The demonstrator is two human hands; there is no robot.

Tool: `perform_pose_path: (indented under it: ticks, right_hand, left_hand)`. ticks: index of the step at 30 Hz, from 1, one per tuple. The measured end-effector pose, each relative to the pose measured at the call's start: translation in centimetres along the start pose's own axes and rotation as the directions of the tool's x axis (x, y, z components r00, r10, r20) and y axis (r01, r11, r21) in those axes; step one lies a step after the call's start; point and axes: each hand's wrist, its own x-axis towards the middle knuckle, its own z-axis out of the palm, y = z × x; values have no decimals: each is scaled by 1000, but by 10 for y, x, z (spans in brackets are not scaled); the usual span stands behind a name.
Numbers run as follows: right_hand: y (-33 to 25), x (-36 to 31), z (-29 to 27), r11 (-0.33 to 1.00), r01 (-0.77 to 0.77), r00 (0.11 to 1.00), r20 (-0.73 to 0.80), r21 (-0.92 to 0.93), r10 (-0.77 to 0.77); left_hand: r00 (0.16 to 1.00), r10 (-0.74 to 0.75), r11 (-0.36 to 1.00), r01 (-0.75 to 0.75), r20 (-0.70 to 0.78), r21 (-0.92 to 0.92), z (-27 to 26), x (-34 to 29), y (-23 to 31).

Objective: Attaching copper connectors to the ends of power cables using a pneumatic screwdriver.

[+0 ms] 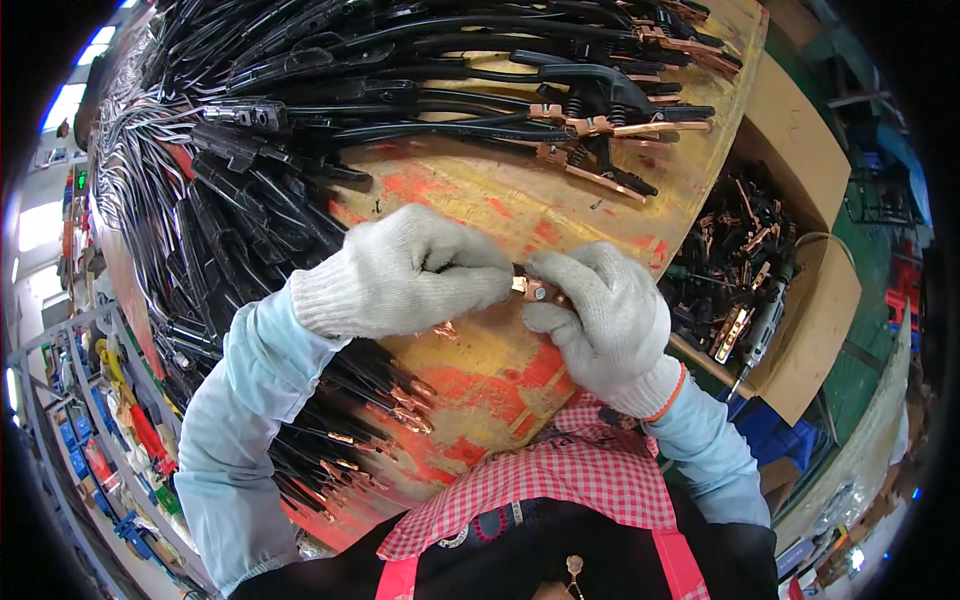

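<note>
My left hand (pixel 415 272), in a white knitted glove, is closed with its fingertips pinched together at the middle of the work table (pixel 475 385). My right hand (pixel 610 310), gloved the same way with an orange cuff edge, pinches from the other side. Between the fingertips shows a copper clamp part (pixel 530 289) with a round silver screw or rivet head; most of it is hidden by the gloves. Beyond my hands lie black cables with copper-jawed clamps (pixel 590 125). Stripped copper cable ends (pixel 410 405) lie near my left forearm.
A dense bundle of black cables (pixel 250 190) covers the table's left and far side. At the right, an open cardboard box (pixel 815 325) holds loose black and copper clamp parts and a power screwdriver (pixel 765 325). A rack with coloured items (pixel 110 430) stands at far left.
</note>
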Motion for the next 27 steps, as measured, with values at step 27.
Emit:
perform_pose_path:
  ticks: [27]
  right_hand:
    - [19,26,7,956,282,953,134,-74,-271]
  left_hand:
    - [999,-8,948,18,-34,317,2,2,15]
